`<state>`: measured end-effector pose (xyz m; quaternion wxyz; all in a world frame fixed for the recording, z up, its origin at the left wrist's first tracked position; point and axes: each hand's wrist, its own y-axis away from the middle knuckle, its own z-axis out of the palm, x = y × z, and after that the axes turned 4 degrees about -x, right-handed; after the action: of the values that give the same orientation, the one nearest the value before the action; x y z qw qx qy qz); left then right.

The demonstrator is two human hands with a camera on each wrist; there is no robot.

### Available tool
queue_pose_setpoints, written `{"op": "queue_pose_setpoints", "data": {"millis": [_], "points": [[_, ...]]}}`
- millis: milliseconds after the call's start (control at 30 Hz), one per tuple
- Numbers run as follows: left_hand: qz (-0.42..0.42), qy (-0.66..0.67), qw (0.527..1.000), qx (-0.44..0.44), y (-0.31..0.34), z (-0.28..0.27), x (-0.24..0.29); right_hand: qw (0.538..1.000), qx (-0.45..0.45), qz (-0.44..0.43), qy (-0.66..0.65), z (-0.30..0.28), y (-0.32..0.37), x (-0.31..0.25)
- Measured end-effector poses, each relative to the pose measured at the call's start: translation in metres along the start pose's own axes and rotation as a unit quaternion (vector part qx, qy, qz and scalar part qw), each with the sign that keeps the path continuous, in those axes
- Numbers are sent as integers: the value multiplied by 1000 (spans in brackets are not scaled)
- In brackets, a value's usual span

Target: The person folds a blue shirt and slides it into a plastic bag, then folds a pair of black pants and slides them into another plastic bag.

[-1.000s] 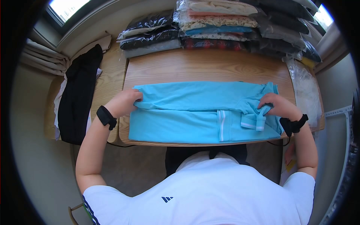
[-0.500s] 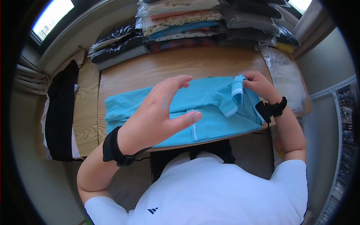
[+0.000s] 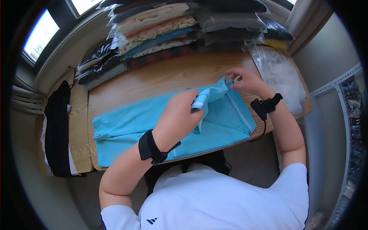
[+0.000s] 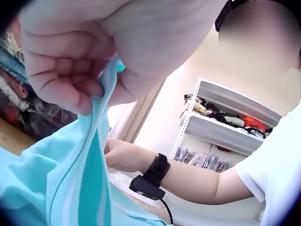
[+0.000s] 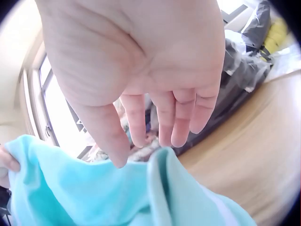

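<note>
A light blue shirt (image 3: 126, 126) with white-striped trim lies folded lengthwise across the wooden table. My left hand (image 3: 177, 117) has crossed to its right half and pinches the striped sleeve edge (image 3: 199, 102), raising it off the layers below. In the left wrist view, thumb and fingertips close on the pale blue cloth (image 4: 89, 155). Beyond the raised cloth, my right hand (image 3: 248, 82) hovers at the shirt's upper right corner. Its fingers (image 5: 165, 117) point down, relaxed and apart, with nothing between them, right above a fold of the shirt.
Stacks of bagged folded clothes (image 3: 157, 34) stand along the table's back. Clear plastic bags (image 3: 278, 73) lie at the right end. A black garment (image 3: 57, 134) lies on the left table section. Shelving (image 3: 337, 88) stands to the right.
My left hand left the shirt's left end, swung right across it and took hold of the striped sleeve. My right hand released that sleeve and opened. The head view has shifted.
</note>
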<state>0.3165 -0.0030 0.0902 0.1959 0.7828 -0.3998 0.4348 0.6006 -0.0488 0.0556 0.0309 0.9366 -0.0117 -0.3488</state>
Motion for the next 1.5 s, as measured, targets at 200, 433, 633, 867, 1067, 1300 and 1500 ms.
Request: {"op": "queue_pose_setpoints", "data": {"millis": [200,433,633,867,1067,1300,1500], "points": [[123,-17,991,53,15,3,13,988,-18,93,-123,13,2,35],[146,-15,989,25,18,16,4,993,-6,5,-118,14,5,40],[187,-8,982,-32,23,17,11,999,28,23,-25,28,-6,42],[159,1,986,-43,31,3,13,981,-10,49,-186,18,-13,69],[186,5,976,-112,25,21,2,966,-57,32,-251,14,-9,73],[157,46,982,-93,21,16,1,958,-33,29,-284,15,-6,74],[158,59,986,11,20,10,2,974,7,25,-224,17,-4,63]]}}
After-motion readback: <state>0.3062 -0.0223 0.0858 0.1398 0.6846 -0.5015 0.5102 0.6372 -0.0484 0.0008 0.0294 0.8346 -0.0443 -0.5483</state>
